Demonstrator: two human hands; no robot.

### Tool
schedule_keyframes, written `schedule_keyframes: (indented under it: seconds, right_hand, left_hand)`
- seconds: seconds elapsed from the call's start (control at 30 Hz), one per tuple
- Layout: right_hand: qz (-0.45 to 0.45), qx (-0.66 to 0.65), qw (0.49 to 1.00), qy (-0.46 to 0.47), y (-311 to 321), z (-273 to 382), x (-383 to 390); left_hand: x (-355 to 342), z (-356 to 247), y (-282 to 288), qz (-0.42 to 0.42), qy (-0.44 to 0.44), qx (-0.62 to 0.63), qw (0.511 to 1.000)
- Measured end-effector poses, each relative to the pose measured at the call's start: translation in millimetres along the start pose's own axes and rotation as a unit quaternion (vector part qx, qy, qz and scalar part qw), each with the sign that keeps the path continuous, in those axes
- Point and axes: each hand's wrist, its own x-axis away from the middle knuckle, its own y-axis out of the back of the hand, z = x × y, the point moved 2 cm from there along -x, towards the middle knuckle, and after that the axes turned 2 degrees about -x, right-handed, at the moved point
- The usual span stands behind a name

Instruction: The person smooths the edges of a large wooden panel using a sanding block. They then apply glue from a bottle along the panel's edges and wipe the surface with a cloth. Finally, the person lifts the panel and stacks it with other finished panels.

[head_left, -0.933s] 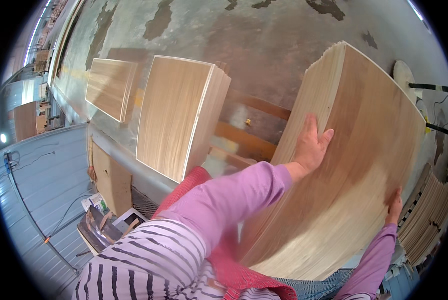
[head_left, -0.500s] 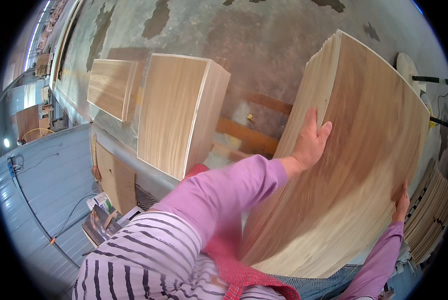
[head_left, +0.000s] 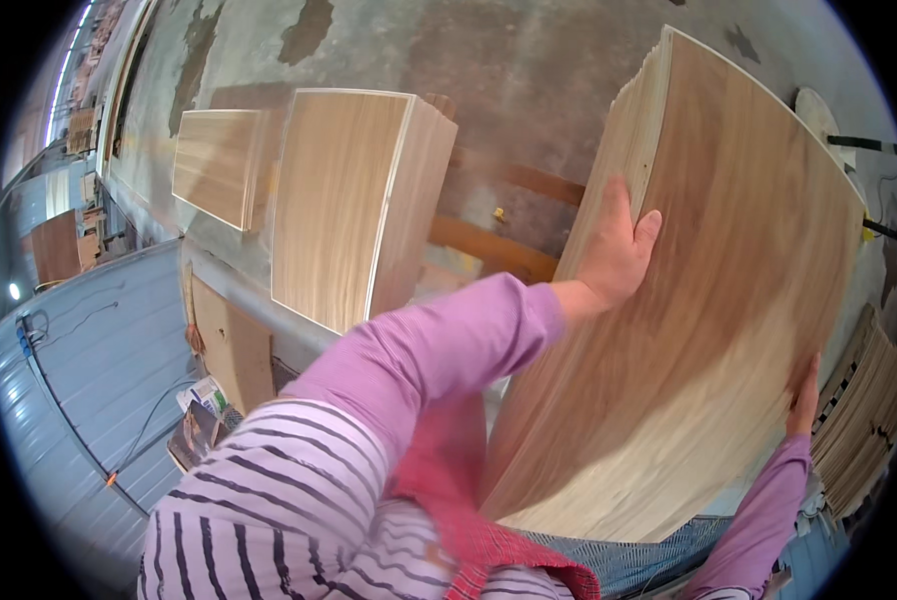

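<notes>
A tall stack of wood-grain boards [head_left: 739, 260] fills the right side, its layered edges showing on the left face. At that left edge rests my left hand [head_left: 614, 255], fingers stretched along the side and thumb apart over the top board. My right hand [head_left: 803, 402] lies against the opposite edge, its fingers straight and partly hidden by the board. Neither hand is wrapped round anything. Both arms wear purple sleeves, and a red checked apron [head_left: 449, 450] hangs between me and the stack.
Left of me stand a medium stack of wood-grain boards [head_left: 339, 200] and a lower one [head_left: 214, 165]. Orange beams [head_left: 499, 248] lie on the worn floor between stacks. Thin sheets [head_left: 859, 420] are piled at the far right. A blue corrugated panel [head_left: 89, 380] stands at the left.
The view has shifted a little, so the stacks sit slightly higher in the picture. Both hands stay at the same two edges of the large stack.
</notes>
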Motion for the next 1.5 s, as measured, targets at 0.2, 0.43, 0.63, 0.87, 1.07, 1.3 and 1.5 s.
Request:
schedule_keyframes:
  seconds: [0.2,0.43,0.63,0.87,1.07,1.3,1.5]
  right_hand:
    - [-0.001,-0.058,0.993,-0.099,1.5,-5.7,11.6]
    - [0.015,-0.093,0.992,-0.081,0.7,-2.2,15.1]
    - [0.006,-0.107,0.991,-0.082,19.4,-26.6,-2.8]
    - [-0.049,0.159,0.986,-0.005,33.5,-67.4,78.8]
    - [-0.061,0.124,0.967,-0.215,69.9,-174.6,239.7]
    - [-0.077,0.048,0.972,-0.216,66.8,-218.0,275.9]
    - [-0.065,0.007,0.977,-0.201,63.7,-216.1,277.4]
  left_hand:
    - [0.3,-5.5,-1.9,0.024,0.038,0.031,0.998]
    - [2.2,-17.5,0.2,0.011,0.043,0.028,0.999]
    - [1.0,-11.6,-2.6,0.018,-0.022,0.034,0.999]
    - [58.2,-9.0,43.5,0.155,0.136,0.001,0.978]
    - [280.7,43.0,76.8,0.328,0.397,0.007,0.857]
    - [353.5,56.8,66.8,0.294,0.454,0.042,0.84]
    - [357.8,58.6,57.8,0.234,0.495,0.045,0.836]
